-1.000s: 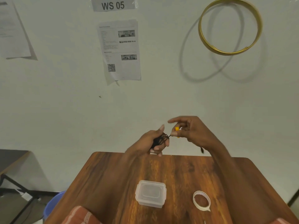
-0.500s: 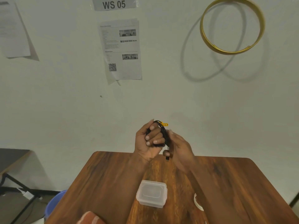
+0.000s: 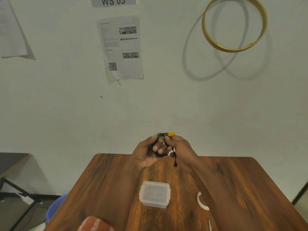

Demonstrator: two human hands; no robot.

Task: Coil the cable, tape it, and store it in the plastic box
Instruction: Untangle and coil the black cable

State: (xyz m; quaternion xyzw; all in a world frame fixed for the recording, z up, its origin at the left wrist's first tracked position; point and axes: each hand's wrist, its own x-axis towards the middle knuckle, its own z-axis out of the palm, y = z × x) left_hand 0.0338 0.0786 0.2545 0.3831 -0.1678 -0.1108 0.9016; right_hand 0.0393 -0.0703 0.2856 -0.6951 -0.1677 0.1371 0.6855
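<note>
I hold both hands raised above the far edge of the wooden table, close together and touching across the cable. My left hand is curled around the black cable, which is wound into a small coil about my fingers; the loops pass over the fingertips at the top and under them at the bottom. My right hand is closed in a pinch on the right side of the same coil, thumb and fingers pressed against the loops. A small yellow tag projects from the top of the coil, just above my right fingertips. One free cable end with a dark plug hangs down below the hands, clear of the tabletop as far as I can tell. The plastic box stands nearer to me on the table, roughly centred, with its translucent lid fitted on; it is well apart from the hands. The roll of tape lies on the table to the right of the box, partly hidden behind my right forearm. A gold hoop hangs on the far wall at upper right, and a printed sheet is fixed to the wall at upper centre beneath a sign reading "WS 05".
</note>
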